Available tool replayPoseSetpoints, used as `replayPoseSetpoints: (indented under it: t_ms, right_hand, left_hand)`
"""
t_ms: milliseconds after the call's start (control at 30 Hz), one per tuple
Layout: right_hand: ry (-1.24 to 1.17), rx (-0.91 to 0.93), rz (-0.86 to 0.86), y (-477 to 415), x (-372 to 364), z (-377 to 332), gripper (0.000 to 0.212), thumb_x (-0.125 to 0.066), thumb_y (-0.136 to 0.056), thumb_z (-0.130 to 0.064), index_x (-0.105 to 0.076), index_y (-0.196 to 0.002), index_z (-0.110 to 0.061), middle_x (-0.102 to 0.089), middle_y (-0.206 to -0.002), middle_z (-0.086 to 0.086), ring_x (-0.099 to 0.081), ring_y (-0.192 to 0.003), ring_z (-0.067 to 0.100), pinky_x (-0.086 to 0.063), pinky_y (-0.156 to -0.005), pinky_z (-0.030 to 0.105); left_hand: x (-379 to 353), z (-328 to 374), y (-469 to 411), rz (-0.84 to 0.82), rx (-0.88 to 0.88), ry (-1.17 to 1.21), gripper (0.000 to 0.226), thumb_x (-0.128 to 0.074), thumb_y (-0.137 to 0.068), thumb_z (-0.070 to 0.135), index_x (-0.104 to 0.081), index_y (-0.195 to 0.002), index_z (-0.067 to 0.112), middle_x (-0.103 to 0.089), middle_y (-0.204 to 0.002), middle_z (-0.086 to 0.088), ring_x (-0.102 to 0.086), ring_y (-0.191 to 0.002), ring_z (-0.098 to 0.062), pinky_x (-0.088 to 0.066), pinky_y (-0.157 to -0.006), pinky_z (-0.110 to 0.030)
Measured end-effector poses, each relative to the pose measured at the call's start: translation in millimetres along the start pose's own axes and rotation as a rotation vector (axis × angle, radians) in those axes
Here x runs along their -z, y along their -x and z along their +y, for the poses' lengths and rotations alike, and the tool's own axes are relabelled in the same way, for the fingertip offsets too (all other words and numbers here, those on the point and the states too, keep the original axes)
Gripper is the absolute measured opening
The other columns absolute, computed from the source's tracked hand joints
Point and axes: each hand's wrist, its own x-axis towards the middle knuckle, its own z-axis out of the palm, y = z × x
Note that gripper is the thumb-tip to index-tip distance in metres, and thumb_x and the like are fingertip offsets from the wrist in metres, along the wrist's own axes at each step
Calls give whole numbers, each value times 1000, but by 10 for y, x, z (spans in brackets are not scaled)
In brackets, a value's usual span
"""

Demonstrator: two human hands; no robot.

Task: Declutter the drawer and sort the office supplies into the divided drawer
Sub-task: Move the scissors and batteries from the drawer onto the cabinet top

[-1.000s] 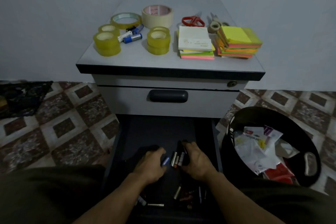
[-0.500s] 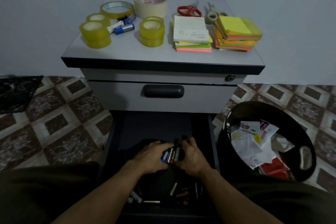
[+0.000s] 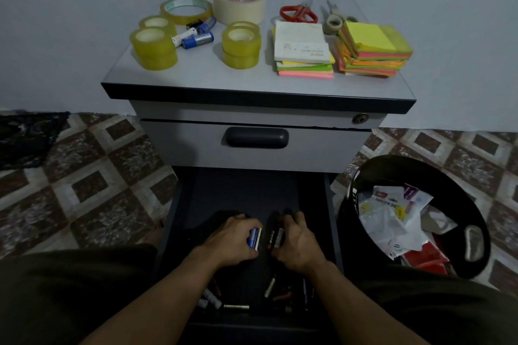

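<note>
In the open bottom drawer (image 3: 244, 190), the left hand (image 3: 229, 244) has its grip curled round a blue battery (image 3: 253, 237). The right hand (image 3: 300, 246), just beside it, has its grip clamped on several dark batteries (image 3: 276, 235). Loose batteries (image 3: 236, 307) lie at the drawer's near end. Tape rolls (image 3: 152, 47) and sticky notes (image 3: 372, 47) sit on the cabinet surface (image 3: 252, 78).

Two bare forearms (image 3: 157, 300), left hand (image 3: 232, 241) and right hand (image 3: 297, 244) uncovered, dark olive-brown garment (image 3: 70, 288) over both legs, plain cloth, softly creased, shorts or trousers cannot be told
</note>
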Motion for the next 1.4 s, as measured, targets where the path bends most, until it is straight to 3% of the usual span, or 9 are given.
replayPoseSetpoints:
  t_ms: [200, 333, 500, 700, 1033, 1167, 1400]
  right_hand:
    - [-12, 0, -3, 11, 46, 5, 54, -74, -77, -27, -51, -124, -15, -36, -129, 4, -56, -110, 29, -48, -96, 33]
    - [-6, -7, -7, -6, 65, 37, 47, -76, -76, -24, -59, -119, -13, -42, -128, 5, -55, -109, 23, -43, -89, 19]
    - [-16, 20, 21, 19, 62, 78, 41, -72, -82, -20, -60, -119, -8, -47, -125, 8, -49, -114, 20, -30, -85, 7]
    - [-59, 1, 50, 55, 48, 71, 47, -77, -76, -25, -60, -118, -13, -46, -123, 3, -45, -99, 9, -36, -82, 13]
    - [-48, 13, 46, 259, 87, -43, 39, -74, -75, -26, -62, -112, -18, -43, -116, -2, -50, -103, 12, -39, -83, 12]
    - [-40, 20, 62, 273, 140, -78, 38, -74, -73, -22, -63, -109, -17, -42, -109, -3, -48, -93, 10, -36, -65, 3]
    - [-34, 45, 95, 337, 195, -105, 36, -72, -75, -22, -63, -109, -17, -44, -109, -3, -49, -95, 9, -36, -67, 5]
  left_hand:
    - [16, 5, 18, 4, 22, 3, 61, -82, -74, 23, -56, -129, 32, -47, -109, 10, -52, -100, -12, -50, -92, -30]
    - [27, 19, 39, -9, 34, 4, 62, -83, -75, 22, -55, -129, 32, -48, -111, 9, -52, -102, -12, -49, -93, -30]
    - [20, 10, 62, 8, 43, 29, 58, -81, -74, 21, -56, -125, 34, -47, -105, 9, -51, -95, -11, -44, -83, -24]
    - [36, -30, 118, 1, 67, 81, 58, -83, -72, 20, -58, -123, 33, -55, -101, 10, -56, -85, -6, -45, -74, -18]
    - [9, -8, 273, -1, 100, -73, 45, -79, -68, 21, -54, -105, 28, -50, -108, 7, -54, -93, -15, -45, -77, -25]
    - [18, -50, 335, -2, 95, -20, 44, -79, -65, 22, -53, -100, 32, -53, -104, 7, -57, -86, -12, -43, -69, -19]
    - [84, -45, 404, -20, 99, 170, 49, -80, -63, 17, -58, -104, 35, -59, -88, 8, -59, -74, -6, -45, -62, -18]
